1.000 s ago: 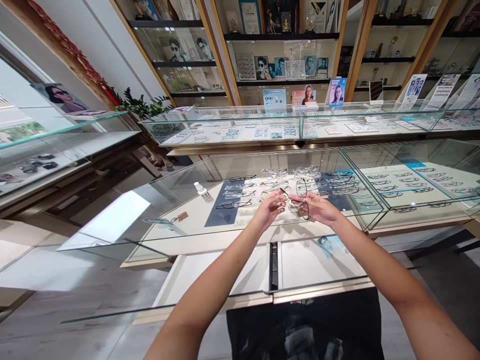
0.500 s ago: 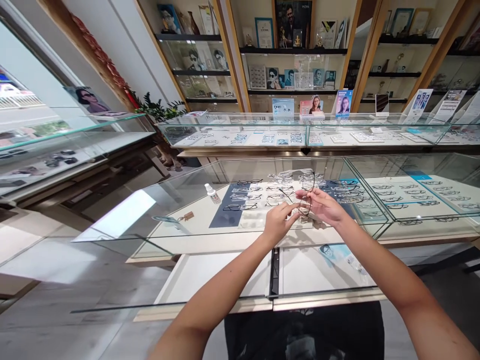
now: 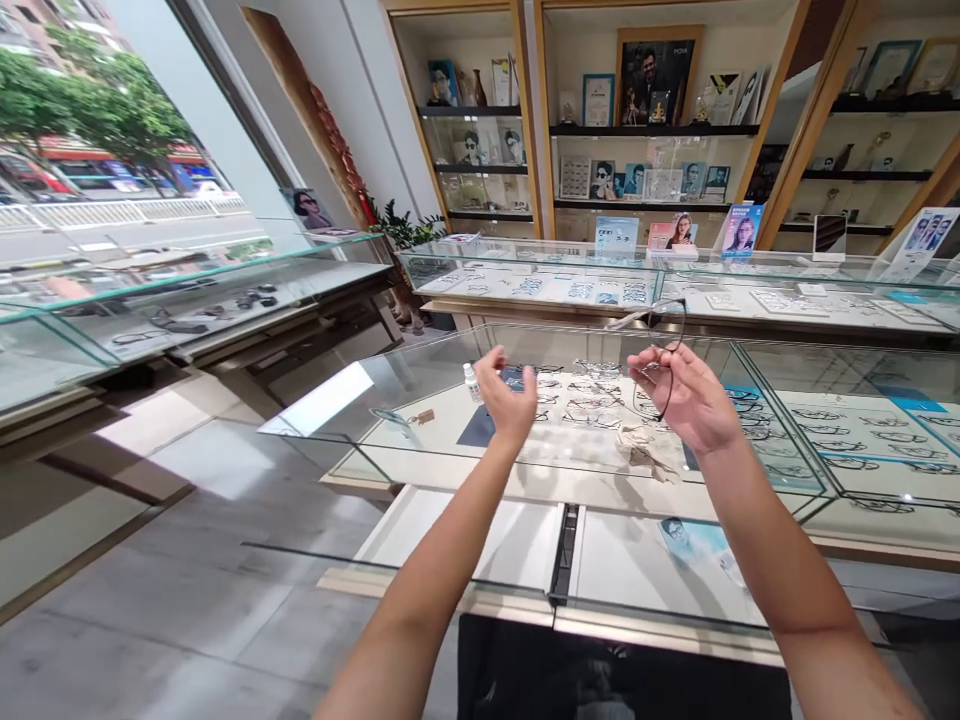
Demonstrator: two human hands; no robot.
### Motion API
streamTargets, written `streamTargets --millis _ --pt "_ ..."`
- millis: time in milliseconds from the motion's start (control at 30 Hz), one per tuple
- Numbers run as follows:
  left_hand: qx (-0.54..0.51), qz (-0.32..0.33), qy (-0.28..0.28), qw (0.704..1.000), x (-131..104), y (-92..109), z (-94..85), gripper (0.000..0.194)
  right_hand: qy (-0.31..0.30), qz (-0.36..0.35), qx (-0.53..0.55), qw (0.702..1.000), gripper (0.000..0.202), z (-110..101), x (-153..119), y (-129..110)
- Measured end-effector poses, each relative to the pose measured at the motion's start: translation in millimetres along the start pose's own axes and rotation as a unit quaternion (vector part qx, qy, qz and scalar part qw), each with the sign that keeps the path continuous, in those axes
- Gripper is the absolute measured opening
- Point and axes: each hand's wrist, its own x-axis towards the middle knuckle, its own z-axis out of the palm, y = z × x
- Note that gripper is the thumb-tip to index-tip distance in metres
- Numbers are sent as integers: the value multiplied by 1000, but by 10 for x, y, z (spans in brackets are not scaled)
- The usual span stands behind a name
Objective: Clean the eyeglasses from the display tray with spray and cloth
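One grip — the right hand [image 3: 696, 402] — is pinching the glasses [image 3: 667, 326] near their middle, likely best for not smudging; the left hand [image 3: 510, 402] is holding nothing.

The tabletop [image 3: 420, 455] is formed by the clear glass of a display case. On it a crumpled beige cloth [image 3: 645, 450] appears laid. Rows of spectacles [image 3: 592, 408] are seen through the glass; whether the small white bottle [image 3: 472, 384] and the brown tag [image 3: 425, 416] are set on or under it cannot be told.
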Motion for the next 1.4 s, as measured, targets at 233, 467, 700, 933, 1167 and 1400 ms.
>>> streamTargets --millis 233,467,700,933,1167,1400 --pt "142 -208 73 965 432 -731 -235 54 15 -16 -17 1000 41 -56 -187 -252" --pt "86 -228 2 970 431 -731 -276 7 8 -22 -41 999 32 -80 -212 -239" --pt "-48 -91 -82 991 403 74 11 12 14 -37 -46 998 32 6 -115 -280" --pt "-324 53 -266 906 138 1237 45 39 29 -55 -62 996 33 196 -139 -339" --pt "-393 -82 -429 809 -123 1724 -168 78 39 -36 -93 994 39 214 -254 -260" --pt "-329 -62 -342 878 -110 1581 -150 71 30 -9 -122 992 40 195 -249 -178"
